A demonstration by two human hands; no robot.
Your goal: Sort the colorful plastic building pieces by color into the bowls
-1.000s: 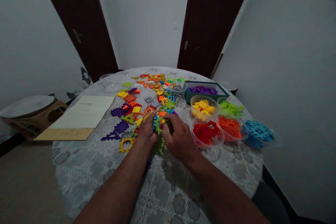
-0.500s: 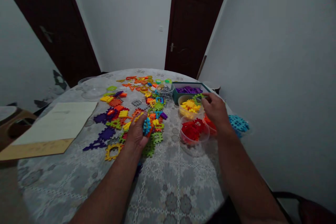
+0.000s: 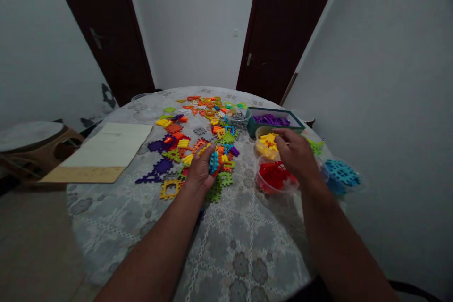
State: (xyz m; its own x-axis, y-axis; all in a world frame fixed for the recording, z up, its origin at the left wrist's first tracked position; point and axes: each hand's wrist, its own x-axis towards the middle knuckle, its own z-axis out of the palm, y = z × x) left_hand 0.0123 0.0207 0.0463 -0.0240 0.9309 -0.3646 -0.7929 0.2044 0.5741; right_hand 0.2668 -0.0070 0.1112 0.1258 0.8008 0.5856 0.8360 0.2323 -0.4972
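My left hand (image 3: pixel 202 167) is closed around a bunch of toothed plastic building pieces, with a blue piece (image 3: pixel 213 163) showing most clearly and yellow and orange ones around it. It is over a loose heap of similar pieces in several colours. My right hand (image 3: pixel 296 153) is above the round tubs on the right, fingers curled together. Its fingertips are beside the yellow pieces (image 3: pixel 268 144) in a clear tub; what they pinch, if anything, is hidden. Just below is a tub of red pieces (image 3: pixel 275 175). Green pieces (image 3: pixel 314 146) show behind the right hand.
A tub of blue pieces (image 3: pixel 341 174) is at the table's right edge. Behind the yellow tub is a dark green box (image 3: pixel 253 125) of purple pieces. Grey pieces fill a small tub (image 3: pixel 239 115). A paper sheet (image 3: pixel 109 146) overhangs the left edge.
The view has swung left, so the scene appears further right. The green piece seen between my right fingertips no longer shows there. My left hand still holds its bunch.
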